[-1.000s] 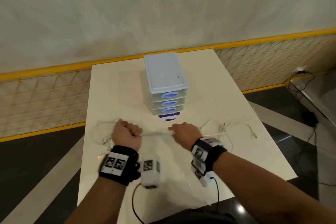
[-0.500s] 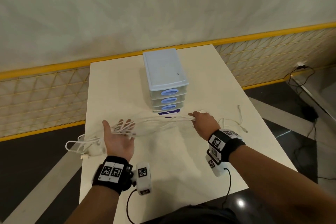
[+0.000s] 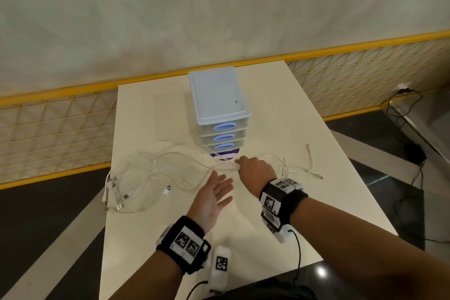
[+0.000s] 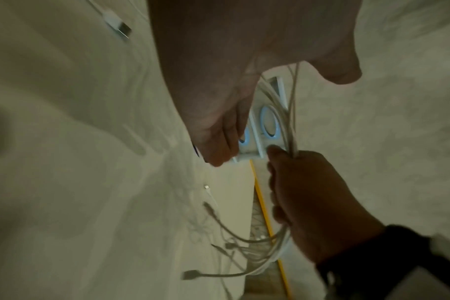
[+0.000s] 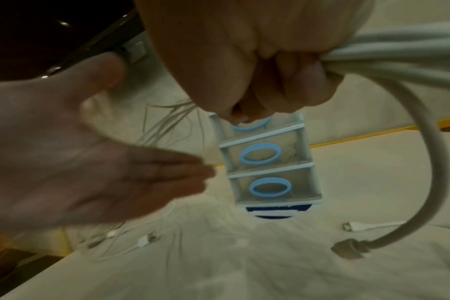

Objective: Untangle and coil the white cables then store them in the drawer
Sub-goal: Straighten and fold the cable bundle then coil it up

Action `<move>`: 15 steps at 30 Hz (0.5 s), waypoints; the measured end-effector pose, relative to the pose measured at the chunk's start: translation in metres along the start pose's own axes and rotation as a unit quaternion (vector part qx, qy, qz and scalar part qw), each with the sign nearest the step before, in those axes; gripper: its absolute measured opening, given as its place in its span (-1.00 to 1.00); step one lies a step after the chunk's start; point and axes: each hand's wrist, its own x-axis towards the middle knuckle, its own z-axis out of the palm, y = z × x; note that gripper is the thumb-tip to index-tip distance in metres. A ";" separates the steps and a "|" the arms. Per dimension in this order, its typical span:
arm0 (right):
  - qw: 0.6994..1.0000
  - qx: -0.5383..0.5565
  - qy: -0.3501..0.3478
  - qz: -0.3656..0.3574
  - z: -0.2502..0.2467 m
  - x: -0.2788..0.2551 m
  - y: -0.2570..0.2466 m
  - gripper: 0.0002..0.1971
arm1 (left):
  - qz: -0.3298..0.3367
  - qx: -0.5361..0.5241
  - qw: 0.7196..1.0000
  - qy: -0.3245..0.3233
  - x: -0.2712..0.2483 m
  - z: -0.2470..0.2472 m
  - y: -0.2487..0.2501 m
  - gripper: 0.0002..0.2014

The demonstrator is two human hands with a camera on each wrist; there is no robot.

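Thin, round white cables sprawl in loose loops over the smooth cream tabletop, their metal-tipped plugs scattered near its left edge and right side. The right hand is clenched around a bundle of the strands just in front of the drawer unit, a boxy translucent plastic stack with oval blue handles; all drawers sit closed, and their contents cannot be made out. The left hand is released, palm up, fingers straight, beside the right one, blurred in the wrist views.
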 end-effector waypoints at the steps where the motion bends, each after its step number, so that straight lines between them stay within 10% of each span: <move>1: 1.000 -0.005 -0.005 -0.015 0.003 -0.005 -0.005 -0.69 | 0.013 -0.029 0.999 0.003 0.004 0.007 0.004 -0.42; 5: 0.998 -0.033 -0.012 -0.051 0.014 -0.013 -0.013 -0.72 | 0.059 -0.195 0.979 0.032 0.015 0.020 0.022 -0.73; 15: 0.996 -0.028 -0.071 -0.040 0.006 -0.006 0.034 -0.66 | 0.104 -0.283 0.940 0.157 0.009 -0.003 0.062 -0.53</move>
